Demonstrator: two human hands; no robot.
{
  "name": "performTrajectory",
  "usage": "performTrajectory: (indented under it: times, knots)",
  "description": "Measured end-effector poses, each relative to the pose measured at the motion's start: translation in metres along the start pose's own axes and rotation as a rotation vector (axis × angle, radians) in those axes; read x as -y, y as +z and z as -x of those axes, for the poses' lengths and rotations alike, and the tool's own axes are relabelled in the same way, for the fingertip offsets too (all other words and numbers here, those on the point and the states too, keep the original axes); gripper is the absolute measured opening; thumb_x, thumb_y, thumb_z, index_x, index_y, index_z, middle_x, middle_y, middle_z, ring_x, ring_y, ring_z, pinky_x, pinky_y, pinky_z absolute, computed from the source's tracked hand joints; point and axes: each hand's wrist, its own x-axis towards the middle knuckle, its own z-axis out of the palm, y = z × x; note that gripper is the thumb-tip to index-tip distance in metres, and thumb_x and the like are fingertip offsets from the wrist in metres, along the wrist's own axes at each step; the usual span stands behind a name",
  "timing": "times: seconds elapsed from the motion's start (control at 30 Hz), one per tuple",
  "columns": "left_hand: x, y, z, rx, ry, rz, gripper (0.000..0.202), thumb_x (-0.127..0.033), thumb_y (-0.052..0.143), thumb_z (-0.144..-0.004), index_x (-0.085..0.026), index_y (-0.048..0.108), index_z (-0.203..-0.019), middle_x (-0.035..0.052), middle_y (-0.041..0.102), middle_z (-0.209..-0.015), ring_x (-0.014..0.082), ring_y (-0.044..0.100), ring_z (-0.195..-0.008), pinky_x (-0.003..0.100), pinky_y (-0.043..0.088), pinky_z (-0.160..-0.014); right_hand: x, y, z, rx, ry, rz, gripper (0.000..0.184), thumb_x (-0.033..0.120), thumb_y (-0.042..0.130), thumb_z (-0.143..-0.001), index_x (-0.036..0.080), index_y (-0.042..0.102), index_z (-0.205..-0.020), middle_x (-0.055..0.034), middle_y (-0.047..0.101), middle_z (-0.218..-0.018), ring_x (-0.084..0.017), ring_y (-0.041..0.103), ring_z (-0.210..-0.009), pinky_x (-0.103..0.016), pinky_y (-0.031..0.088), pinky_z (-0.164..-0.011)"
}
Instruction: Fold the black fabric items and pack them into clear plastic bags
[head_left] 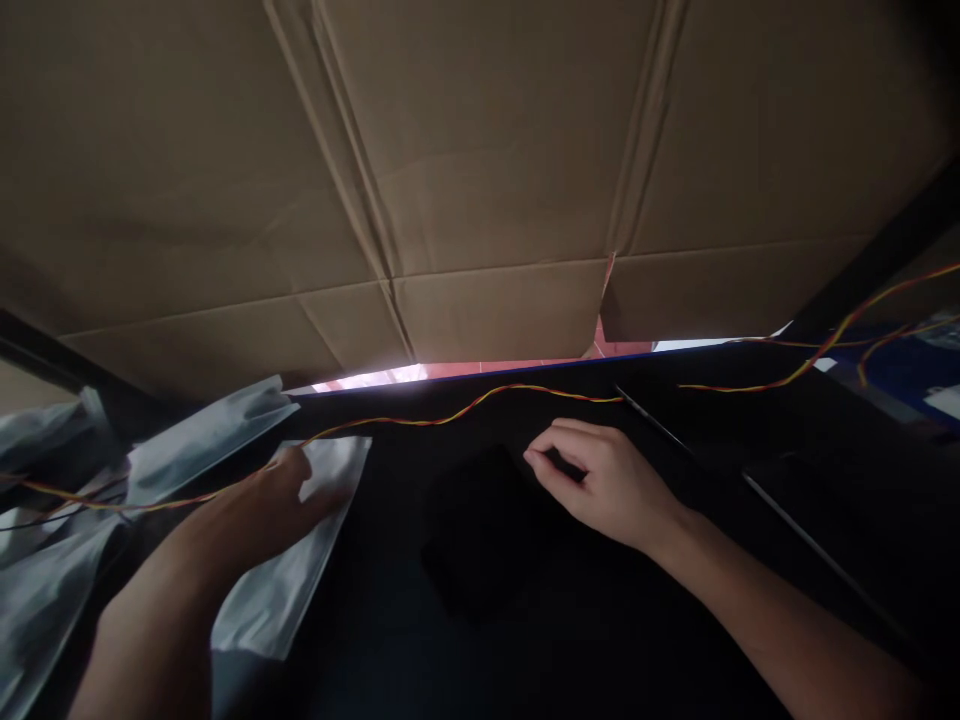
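Observation:
My left hand [262, 510] lies over a whitish translucent plastic bag [289, 600] on the dark table. Its thumb stands apart from the bent index finger, with the bag showing between them; the other fingers are hidden. My right hand [607, 480] is closed in a pinch, thumb tip against index fingertip. Anything held there is too small or dark to make out. Just left of those fingertips is a black, soft-looking item [480, 530], barely distinguishable from the black surface.
More plastic bags [210, 440] lie at the left. A twisted red-and-yellow wire [480, 400] runs across the back of the black table [390, 640]. Flat dark objects with a light edge, one a slab [825, 540], lie at the right. Cardboard [487, 150] walls off the back.

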Motion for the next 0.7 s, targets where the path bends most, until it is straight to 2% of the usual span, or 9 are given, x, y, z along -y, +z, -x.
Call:
performTrajectory:
  times: [0.1, 0.17, 0.23, 0.27, 0.33, 0.43, 0.6, 0.7]
  knots:
    - [-0.016, 0.0, 0.006, 0.101, 0.046, -0.031, 0.058, -0.08, 0.064, -0.075, -0.025, 0.051, -0.088, 0.007, 0.075, -0.078, 0.0318, 0.075, -0.076, 0.039, 0.051, -0.069, 0.003, 0.005, 0.003, 0.052, -0.023, 0.018, 0.016, 0.021, 0.061, -0.101, 0.021, 0.074, -0.09, 0.0011, 0.07, -0.082, -0.011, 0.063, -0.069, -0.027, 0.046, -0.064]
    - [-0.03, -0.002, 0.011, 0.137, 0.105, -0.034, 0.048, -0.07, 0.062, -0.08, -0.024, 0.053, -0.091, 0.0045, 0.074, -0.073, 0.0289, 0.074, -0.068, 0.036, 0.048, -0.063, 0.006, 0.006, 0.004, 0.075, -0.029, 0.038, 0.017, 0.022, 0.061, -0.102, 0.02, 0.074, -0.092, 0.0012, 0.07, -0.082, -0.011, 0.063, -0.068, -0.027, 0.045, -0.063]
    - [-0.04, -0.003, 0.015, 0.128, 0.219, 0.019, 0.036, -0.055, 0.06, -0.084, -0.022, 0.057, -0.099, 0.0046, 0.075, -0.075, 0.0274, 0.074, -0.067, 0.034, 0.049, -0.061, 0.008, 0.006, 0.004, 0.099, -0.025, 0.047, 0.019, 0.023, 0.06, -0.103, 0.02, 0.075, -0.093, 0.0011, 0.069, -0.082, -0.011, 0.062, -0.068, -0.026, 0.045, -0.062]
    - [-0.045, -0.003, 0.016, 0.112, 0.292, 0.069, 0.035, -0.049, 0.059, -0.086, -0.021, 0.058, -0.108, 0.0045, 0.076, -0.077, 0.0266, 0.074, -0.068, 0.034, 0.051, -0.062, 0.009, 0.007, 0.005, 0.11, -0.026, 0.047, 0.019, 0.023, 0.059, -0.103, 0.02, 0.075, -0.093, 0.001, 0.07, -0.082, -0.011, 0.063, -0.068, -0.026, 0.045, -0.062]
    - [-0.055, -0.002, 0.02, 0.095, 0.432, 0.203, 0.047, -0.04, 0.058, -0.091, -0.02, 0.055, -0.133, 0.0025, 0.076, -0.079, 0.024, 0.075, -0.068, 0.031, 0.053, -0.062, 0.012, 0.008, 0.005, 0.131, -0.044, 0.039, 0.019, 0.023, 0.059, -0.104, 0.02, 0.076, -0.095, 0.0009, 0.07, -0.083, -0.011, 0.063, -0.068, -0.026, 0.045, -0.062]
    - [-0.073, 0.004, 0.024, 0.122, 0.556, 0.397, 0.068, -0.032, 0.057, -0.099, -0.022, 0.032, -0.161, -0.0024, 0.074, -0.075, 0.0188, 0.07, -0.06, 0.025, 0.05, -0.056, 0.018, 0.012, 0.008, 0.167, -0.085, 0.029, 0.019, 0.023, 0.059, -0.104, 0.021, 0.077, -0.098, 0.0007, 0.071, -0.086, -0.011, 0.063, -0.067, -0.026, 0.044, -0.061]
    - [-0.095, 0.016, 0.026, 0.08, 0.545, 0.686, 0.071, -0.036, 0.052, -0.108, -0.027, 0.021, -0.171, -0.0005, 0.073, -0.079, 0.0143, 0.066, -0.058, 0.022, 0.052, -0.052, 0.024, 0.016, 0.011, 0.225, -0.11, 0.021, 0.022, 0.033, 0.06, -0.106, 0.02, 0.077, -0.1, -0.0004, 0.073, -0.089, -0.013, 0.065, -0.07, -0.027, 0.044, -0.062]
    - [-0.098, 0.019, 0.021, 0.025, 0.495, 0.914, 0.084, -0.04, 0.059, -0.107, -0.029, 0.008, -0.174, -0.0012, 0.073, -0.078, 0.0148, 0.069, -0.058, 0.023, 0.059, -0.054, 0.023, 0.016, 0.012, 0.232, -0.1, 0.026, 0.021, 0.034, 0.062, -0.106, 0.02, 0.077, -0.102, 0.0003, 0.072, -0.09, -0.012, 0.063, -0.07, -0.027, 0.042, -0.062]
